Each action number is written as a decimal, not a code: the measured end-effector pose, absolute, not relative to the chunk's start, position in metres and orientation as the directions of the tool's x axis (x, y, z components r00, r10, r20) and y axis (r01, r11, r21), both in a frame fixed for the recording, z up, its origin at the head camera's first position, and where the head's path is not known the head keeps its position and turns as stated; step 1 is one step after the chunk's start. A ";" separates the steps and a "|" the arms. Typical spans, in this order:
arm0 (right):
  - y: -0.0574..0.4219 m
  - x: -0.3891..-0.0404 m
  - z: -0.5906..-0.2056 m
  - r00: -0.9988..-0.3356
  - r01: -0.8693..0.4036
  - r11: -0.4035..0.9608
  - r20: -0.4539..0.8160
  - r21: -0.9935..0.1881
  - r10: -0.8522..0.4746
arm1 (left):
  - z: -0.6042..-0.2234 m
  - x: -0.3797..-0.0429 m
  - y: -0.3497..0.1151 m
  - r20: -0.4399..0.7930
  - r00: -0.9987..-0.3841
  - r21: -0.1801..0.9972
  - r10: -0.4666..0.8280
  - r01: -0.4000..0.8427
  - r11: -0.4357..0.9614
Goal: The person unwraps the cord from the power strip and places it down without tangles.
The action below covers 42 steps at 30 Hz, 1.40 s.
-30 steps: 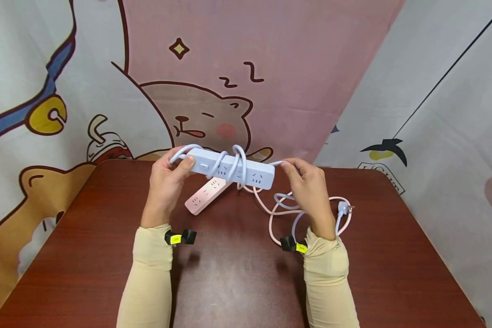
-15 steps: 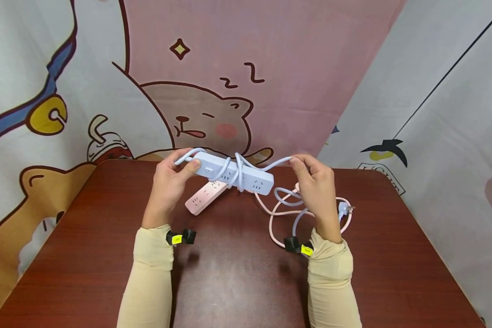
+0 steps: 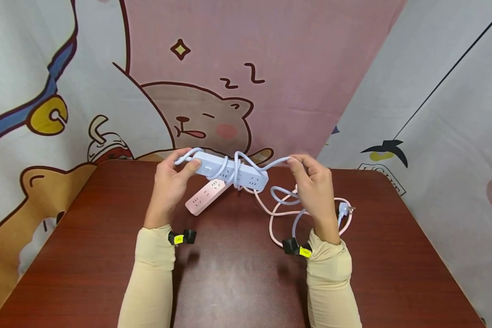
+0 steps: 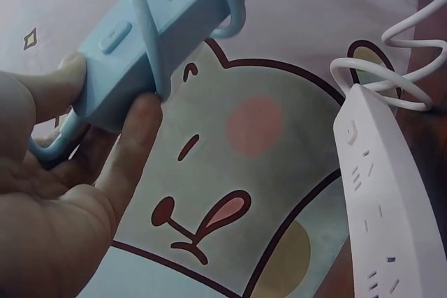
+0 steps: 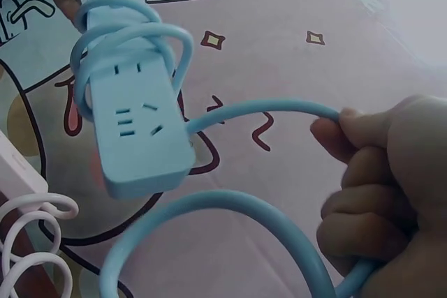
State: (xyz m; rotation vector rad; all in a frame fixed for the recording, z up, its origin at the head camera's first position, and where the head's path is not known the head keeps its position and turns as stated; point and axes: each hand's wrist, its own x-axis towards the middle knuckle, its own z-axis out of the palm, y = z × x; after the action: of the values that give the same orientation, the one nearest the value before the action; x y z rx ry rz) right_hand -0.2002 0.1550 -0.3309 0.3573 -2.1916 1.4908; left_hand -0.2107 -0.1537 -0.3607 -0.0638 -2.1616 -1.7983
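Note:
A light blue power strip (image 3: 252, 176) is held up above the table, its own cord (image 5: 244, 106) wound several times round its body. My left hand (image 3: 169, 184) grips the switch end, thumb on the near face and fingers behind, as the left wrist view shows. Off the strip's right side, my right hand (image 3: 313, 189) pinches the cord between thumb and forefinger, the other fingers curled. A loose blue loop hangs below that hand in the right wrist view. Behind and below lies a pink power strip (image 3: 205, 198) on the table.
The brown table (image 3: 229, 273) spreads beneath both arms. The pink cord (image 3: 270, 228) lies in loops at the right, mixed with the blue cord. Beside the right wrist is the blue plug (image 3: 343, 208). A cartoon-printed curtain (image 3: 311, 68) hangs behind the table.
My right hand has moved a little right and outward, drawing the cord into a longer, slacker curve from the strip. The blue strip has tilted slightly, its right end shifting left.

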 end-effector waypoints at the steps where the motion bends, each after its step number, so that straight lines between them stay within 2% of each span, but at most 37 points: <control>1: 0.155 -0.200 -0.331 -0.862 -0.459 0.369 0.505 -0.808 0.033 | -0.361 -0.211 -0.153 0.276 -0.944 0.950 -0.182 0.239 0.201; 11: 0.153 -0.192 -0.324 -0.894 -0.445 0.248 0.441 -0.860 -0.075 | -0.360 -0.211 -0.153 0.277 -0.913 0.955 -0.299 0.227 0.194; 21: 0.149 -0.188 -0.324 -0.926 -0.366 0.261 0.322 -0.893 -0.197 | -0.361 -0.212 -0.153 0.244 -0.877 0.967 -0.414 0.251 0.038; 26: 0.151 -0.189 -0.326 -0.949 -0.289 0.296 0.232 -0.911 -0.213 | -0.361 -0.214 -0.154 0.244 -0.869 0.961 -0.430 0.275 -0.009; 34: 0.160 -0.195 -0.330 -0.949 -0.280 0.396 0.192 -0.874 -0.249 | -0.360 -0.217 -0.154 0.257 -0.847 0.930 -0.465 0.348 -0.119; 42: 0.166 -0.201 -0.333 -0.952 -0.270 0.486 0.156 -0.831 -0.263 | -0.360 -0.217 -0.154 0.242 -0.834 0.919 -0.497 0.362 -0.160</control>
State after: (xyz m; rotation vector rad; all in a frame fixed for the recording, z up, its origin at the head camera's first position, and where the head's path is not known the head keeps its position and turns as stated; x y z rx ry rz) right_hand -0.2013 0.1663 -0.3333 0.4846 -2.7006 1.5137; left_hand -0.2171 -0.1544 -0.3603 0.1552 -1.5619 -2.0331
